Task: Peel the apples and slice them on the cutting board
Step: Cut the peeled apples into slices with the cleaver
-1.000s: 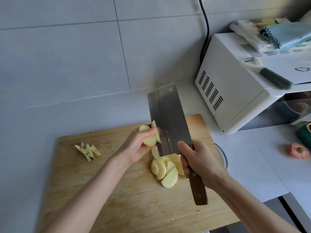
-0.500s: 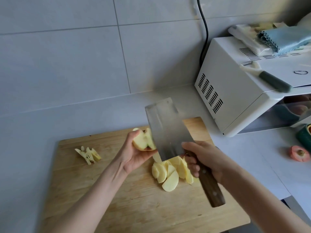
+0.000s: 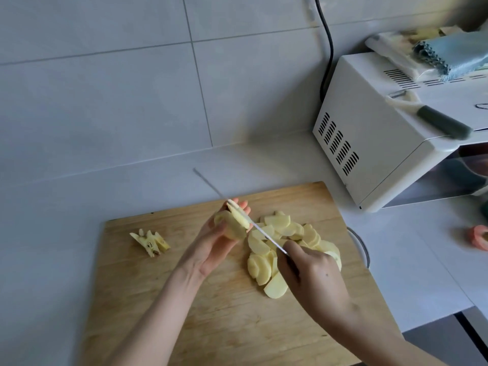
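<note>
Apple piece (image 3: 232,224), peeled, held just above the cutting board (image 3: 158,299) at frame centre; left hand (image 3: 208,249) cups it, fingers curled round its far side. Cleaver (image 3: 261,230), seen edge-on, meets its upper face; right hand (image 3: 314,278) is wrapped round the handle. Cut slices (image 3: 287,241) lie right of the blade, core scraps (image 3: 150,241) at left. Advisable: shallow pressure, fingertips kept off the edge's path, or the piece laid flat on the board
</note>
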Demonstrator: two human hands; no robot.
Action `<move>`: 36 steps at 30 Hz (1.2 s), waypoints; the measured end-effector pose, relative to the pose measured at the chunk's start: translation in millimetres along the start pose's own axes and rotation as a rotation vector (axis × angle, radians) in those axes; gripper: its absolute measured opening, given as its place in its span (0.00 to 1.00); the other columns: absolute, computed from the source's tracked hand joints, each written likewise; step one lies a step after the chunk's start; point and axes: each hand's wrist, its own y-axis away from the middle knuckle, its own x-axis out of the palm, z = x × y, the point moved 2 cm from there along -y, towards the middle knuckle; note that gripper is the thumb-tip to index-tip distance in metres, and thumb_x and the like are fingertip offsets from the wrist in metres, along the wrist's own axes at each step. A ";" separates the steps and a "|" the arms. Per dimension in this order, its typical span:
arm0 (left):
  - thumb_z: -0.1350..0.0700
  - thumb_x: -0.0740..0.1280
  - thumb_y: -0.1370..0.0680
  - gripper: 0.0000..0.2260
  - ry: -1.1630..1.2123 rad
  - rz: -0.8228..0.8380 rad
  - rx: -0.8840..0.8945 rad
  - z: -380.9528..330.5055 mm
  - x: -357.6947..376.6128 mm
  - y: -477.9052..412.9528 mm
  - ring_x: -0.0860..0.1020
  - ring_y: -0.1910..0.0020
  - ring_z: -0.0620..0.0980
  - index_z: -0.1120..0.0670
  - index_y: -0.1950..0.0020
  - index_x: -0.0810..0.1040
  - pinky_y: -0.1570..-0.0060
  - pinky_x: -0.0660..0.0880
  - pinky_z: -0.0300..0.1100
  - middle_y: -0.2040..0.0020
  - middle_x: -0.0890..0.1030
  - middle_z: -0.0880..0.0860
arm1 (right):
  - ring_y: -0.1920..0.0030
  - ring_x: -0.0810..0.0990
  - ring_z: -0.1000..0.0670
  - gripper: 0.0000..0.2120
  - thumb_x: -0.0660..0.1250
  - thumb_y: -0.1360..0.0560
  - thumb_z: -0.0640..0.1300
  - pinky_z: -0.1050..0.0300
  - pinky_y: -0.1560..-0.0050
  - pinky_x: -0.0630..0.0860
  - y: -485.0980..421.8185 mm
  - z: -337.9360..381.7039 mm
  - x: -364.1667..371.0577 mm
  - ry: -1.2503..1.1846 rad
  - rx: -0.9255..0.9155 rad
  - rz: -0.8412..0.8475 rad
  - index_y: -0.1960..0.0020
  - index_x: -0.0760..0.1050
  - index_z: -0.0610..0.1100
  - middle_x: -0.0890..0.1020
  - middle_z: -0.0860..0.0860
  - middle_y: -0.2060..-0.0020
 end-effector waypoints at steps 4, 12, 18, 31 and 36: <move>0.58 0.80 0.36 0.33 -0.053 -0.043 0.039 0.8 1.6 -0.4 0.70 0.31 0.55 0.57 0.33 0.75 0.35 0.71 0.52 0.31 0.73 0.57 | 0.75 0.56 0.53 0.09 0.58 0.25 0.44 0.62 0.77 0.53 7.8 0.9 6.6 0.103 -0.132 -0.055 0.62 0.59 0.47 0.66 0.52 0.77; 0.66 0.78 0.37 0.43 -0.042 0.059 0.050 -0.2 -0.2 4.9 0.67 0.29 0.60 0.57 0.26 0.63 0.30 0.61 0.56 0.29 0.70 0.59 | 0.75 0.56 0.53 0.09 0.58 0.25 0.45 0.63 0.77 0.54 7.6 1.0 9.9 0.136 -0.163 -0.070 0.61 0.60 0.47 0.66 0.53 0.78; 0.70 0.77 0.37 0.39 -0.103 0.123 0.046 -4.1 6.0 6.4 0.68 0.30 0.62 0.56 0.29 0.67 0.31 0.65 0.55 0.31 0.72 0.60 | 0.75 0.56 0.53 0.10 0.58 0.27 0.43 0.63 0.75 0.53 5.9 -1.8 9.3 0.149 -0.207 -0.054 0.62 0.58 0.47 0.66 0.52 0.78; 0.62 0.64 0.23 0.09 -0.018 -0.290 0.039 -1.5 36.4 0.2 0.79 0.43 0.56 0.55 0.44 0.78 0.40 0.74 0.51 0.45 0.80 0.57 | 0.80 0.63 0.52 0.07 0.57 0.27 0.44 0.62 0.80 0.57 2.8 -2.2 14.0 0.232 -0.199 -0.042 0.60 0.59 0.46 0.68 0.52 0.78; 0.61 0.73 0.33 0.20 -0.191 -0.319 0.155 1.1 38.7 -1.9 0.78 0.41 0.53 0.52 0.43 0.76 0.51 0.78 0.43 0.43 0.79 0.55 | 0.77 0.56 0.53 0.08 0.57 0.26 0.44 0.63 0.79 0.55 -2.1 -1.5 15.0 0.239 -0.161 -0.047 0.61 0.58 0.47 0.63 0.54 0.78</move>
